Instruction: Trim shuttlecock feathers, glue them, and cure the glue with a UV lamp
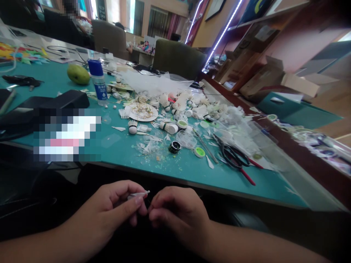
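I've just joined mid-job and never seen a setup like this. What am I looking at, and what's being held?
There is no robot here: these are a person's bare hands, seen by one camera on their head, looking forward and down.

The left hand holds a small white piece, perhaps a feather. The right hand has its fingers pinched close by; whether they hold anything is unclear.

Beyond them, the green tabletop carries shuttlecocks, white scraps, a blue-capped bottle, a green fruit and a red-handled tool. One patch at left is blurred out.
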A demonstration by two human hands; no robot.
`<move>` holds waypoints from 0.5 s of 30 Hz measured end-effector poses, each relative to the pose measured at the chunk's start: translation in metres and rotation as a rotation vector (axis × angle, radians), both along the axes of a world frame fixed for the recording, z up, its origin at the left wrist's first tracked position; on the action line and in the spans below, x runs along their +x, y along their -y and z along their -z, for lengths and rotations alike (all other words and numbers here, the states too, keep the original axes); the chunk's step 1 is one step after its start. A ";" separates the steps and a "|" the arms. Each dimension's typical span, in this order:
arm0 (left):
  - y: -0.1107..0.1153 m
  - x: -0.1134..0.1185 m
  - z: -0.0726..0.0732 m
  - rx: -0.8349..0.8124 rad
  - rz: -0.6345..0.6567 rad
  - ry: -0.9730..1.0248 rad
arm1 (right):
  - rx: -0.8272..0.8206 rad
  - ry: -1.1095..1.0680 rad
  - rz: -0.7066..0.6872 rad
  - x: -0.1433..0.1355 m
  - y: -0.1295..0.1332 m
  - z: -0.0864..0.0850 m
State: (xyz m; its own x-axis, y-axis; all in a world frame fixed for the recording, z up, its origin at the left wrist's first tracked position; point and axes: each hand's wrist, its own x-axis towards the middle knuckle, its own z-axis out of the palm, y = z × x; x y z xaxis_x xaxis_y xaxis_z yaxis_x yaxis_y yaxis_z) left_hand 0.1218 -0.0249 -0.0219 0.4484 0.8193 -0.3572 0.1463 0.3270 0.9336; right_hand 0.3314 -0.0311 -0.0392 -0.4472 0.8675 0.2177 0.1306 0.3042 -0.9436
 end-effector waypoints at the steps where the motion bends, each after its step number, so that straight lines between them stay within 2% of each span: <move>1: 0.000 0.000 0.000 -0.010 -0.011 0.011 | -0.011 -0.006 0.014 0.000 0.000 0.000; 6: 0.003 0.002 -0.002 -0.067 -0.030 0.015 | -0.105 -0.068 0.051 -0.003 0.001 0.004; 11: 0.004 0.005 -0.006 -0.074 -0.025 -0.007 | -0.058 -0.098 0.073 -0.005 0.002 0.004; 15: 0.004 0.006 -0.006 -0.068 -0.026 -0.005 | -0.098 -0.131 0.064 -0.007 0.003 0.005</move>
State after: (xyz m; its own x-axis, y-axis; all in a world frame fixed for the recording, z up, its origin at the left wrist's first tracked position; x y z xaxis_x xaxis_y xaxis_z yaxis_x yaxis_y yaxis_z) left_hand 0.1275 -0.0290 -0.0158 0.4255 0.8044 -0.4145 0.1419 0.3931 0.9085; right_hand 0.3242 -0.0343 -0.0443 -0.3640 0.9133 0.1829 0.0211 0.2044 -0.9787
